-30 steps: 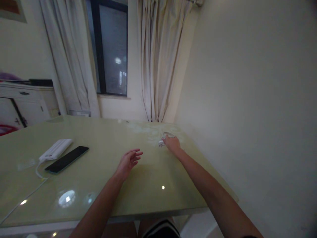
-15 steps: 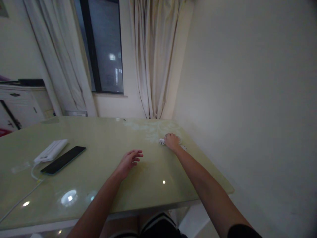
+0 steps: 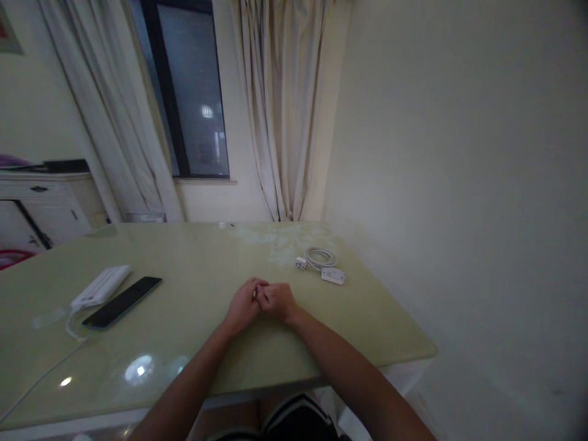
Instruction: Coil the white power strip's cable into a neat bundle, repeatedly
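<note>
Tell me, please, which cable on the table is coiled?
The pale cable with the white plug, beyond the right hand; the other cable, beside the smartphone, runs uncoiled.

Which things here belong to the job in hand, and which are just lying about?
Likely the job's:
coiled cable
plug
white block, nearest the joined left hand and right hand

Lying about:
black phone
white device beside it

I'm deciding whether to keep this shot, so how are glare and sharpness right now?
Head view: dim light, with bright glare spots on the glossy table and a pale one in the window; head view: soft detail, leaving markings on the white block unreadable and outlines unclear where left hand and right hand meet.
</note>
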A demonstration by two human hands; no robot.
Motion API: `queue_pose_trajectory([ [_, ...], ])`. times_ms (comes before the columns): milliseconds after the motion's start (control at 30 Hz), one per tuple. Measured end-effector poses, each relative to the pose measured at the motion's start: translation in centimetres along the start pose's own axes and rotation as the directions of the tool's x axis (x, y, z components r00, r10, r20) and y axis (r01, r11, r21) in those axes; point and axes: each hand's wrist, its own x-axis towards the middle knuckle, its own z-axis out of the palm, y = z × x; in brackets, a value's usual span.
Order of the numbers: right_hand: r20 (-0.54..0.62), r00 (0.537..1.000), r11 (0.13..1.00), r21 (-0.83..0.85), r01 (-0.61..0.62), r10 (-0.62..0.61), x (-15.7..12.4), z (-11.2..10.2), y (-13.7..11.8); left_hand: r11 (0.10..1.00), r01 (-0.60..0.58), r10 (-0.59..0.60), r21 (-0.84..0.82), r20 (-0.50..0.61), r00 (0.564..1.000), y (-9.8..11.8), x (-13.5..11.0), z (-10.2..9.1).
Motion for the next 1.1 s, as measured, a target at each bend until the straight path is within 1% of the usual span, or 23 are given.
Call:
queue_pose_trajectory([
  [67,0.002,0.999,0.999,0.006,-0.049,0.049,0.0,-0.4,1.0,0.999,-0.003,0.001,0.043,0.048,0.999,0.5,1.1,0.6],
  [167,-0.038,0.987,0.988,0.041,-0.152,0.153,0.0,-1.1,2.2,0.998,0.056,-0.059,0.034,0.067,0.996,1.5,2.5,2.1],
  [267,-0.074,0.974,0.974,0.093,-0.206,0.213,-0.1,-1.4,2.7,0.996,0.080,-0.080,-0.036,-0.005,0.997,1.9,2.7,3.7],
  [367,-0.090,0.980,0.976,0.141,-0.165,0.179,-0.2,-1.4,2.6,0.996,0.044,-0.052,-0.073,-0.111,0.992,1.8,1.7,4.2],
  [467,-0.104,0.990,0.980,0.181,-0.078,0.098,-0.3,-1.3,2.1,0.995,0.023,-0.037,-0.092,-0.156,0.987,1.4,0.7,3.7],
  [533,-0.112,0.991,0.981,0.189,-0.051,0.073,-0.3,-1.2,1.8,0.997,0.011,-0.023,-0.072,-0.159,0.987,1.2,0.4,3.2],
  [600,-0.116,0.991,0.981,0.187,-0.047,0.069,-0.4,-1.0,1.7,1.000,-0.008,0.010,0.010,-0.149,0.989,0.9,0.4,2.9],
  [700,-0.132,0.990,0.982,0.186,-0.030,0.055,-0.5,-0.7,1.9,0.987,-0.058,0.079,0.147,-0.138,0.987,0.4,0.6,3.1],
  [767,-0.155,0.987,0.982,0.191,-0.011,0.041,-0.5,-0.5,2.1,0.977,-0.092,0.121,0.194,-0.144,0.982,0.1,0.6,3.3],
  [933,-0.192,0.980,0.976,0.216,-0.005,0.048,-0.5,-0.2,2.3,0.956,-0.152,0.194,0.253,-0.148,0.970,-0.1,0.6,3.3],
  [1100,-0.193,0.980,0.970,0.244,0.002,0.047,-0.6,-0.3,2.3,0.954,-0.149,0.191,0.261,-0.142,0.971,-0.1,0.6,3.3],
])
